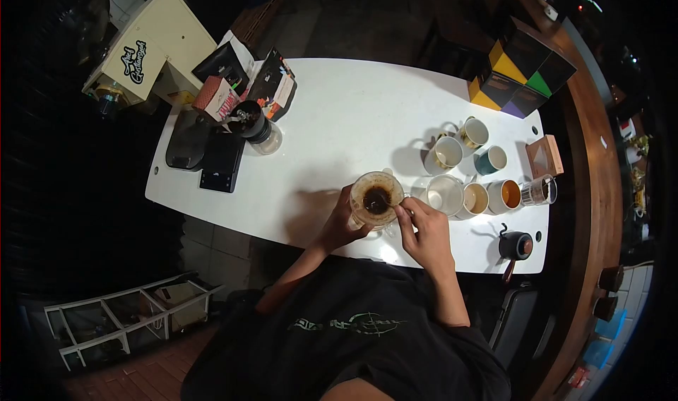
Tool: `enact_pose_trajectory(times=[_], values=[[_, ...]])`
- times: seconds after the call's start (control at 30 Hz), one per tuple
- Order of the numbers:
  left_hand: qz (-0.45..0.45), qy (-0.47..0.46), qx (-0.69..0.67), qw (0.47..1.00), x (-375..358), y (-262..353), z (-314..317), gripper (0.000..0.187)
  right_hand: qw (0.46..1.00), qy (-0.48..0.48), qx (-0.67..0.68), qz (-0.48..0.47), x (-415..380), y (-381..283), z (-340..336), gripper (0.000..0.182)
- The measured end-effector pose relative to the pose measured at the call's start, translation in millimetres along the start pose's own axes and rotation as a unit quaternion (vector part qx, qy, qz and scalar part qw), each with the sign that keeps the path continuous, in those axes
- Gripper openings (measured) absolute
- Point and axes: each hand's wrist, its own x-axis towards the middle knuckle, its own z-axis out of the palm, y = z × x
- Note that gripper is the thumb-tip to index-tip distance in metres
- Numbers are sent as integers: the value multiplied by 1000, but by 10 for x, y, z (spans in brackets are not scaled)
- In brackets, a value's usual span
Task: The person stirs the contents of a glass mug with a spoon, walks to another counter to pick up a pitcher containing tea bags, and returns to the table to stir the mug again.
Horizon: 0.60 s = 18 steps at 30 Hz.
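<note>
At the table's near edge stands a coffee dripper [362, 181] lined with a stained filter, with dark wet coffee [376, 199] in its middle. My left hand [342, 224] wraps round the dripper's left side, fingers behind and thumb in front. My right hand [427, 235] pinches a thin spoon [390, 203] at the right rim; its lower end reaches into the coffee. What stands beneath the dripper is mostly hidden, though some clear glass shows. Just right of my right hand's fingers is a clear glass vessel [445, 195].
Several cups, including a white mug [446, 152] and a teal cup [491, 160], stand on the white table [353, 111]. A black kettle [515, 246] sits near right. At left are a grinder [152, 48], a black scale [222, 162] and a black-topped jar [265, 136]. Boxes [519, 69] stand far right.
</note>
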Motion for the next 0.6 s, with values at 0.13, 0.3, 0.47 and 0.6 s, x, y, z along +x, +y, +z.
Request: enact_pose_trajectory(times=[0.13,0.3,0.47,0.6], values=[[2,3,20,1000,-6,34,-11,78,999,25,-16,12,-24,-20,-17,12],[-11,-7,6,1000,8,-8,-8,78,1000,11,-13,12,-42,1,39,12],[4,4,16,1000,4,-38,13,78,998,14,47,37,-79,-26,9,12],[4,8,5,1000,3,-13,11,78,999,0,41,14,-58,-31,-12,9]])
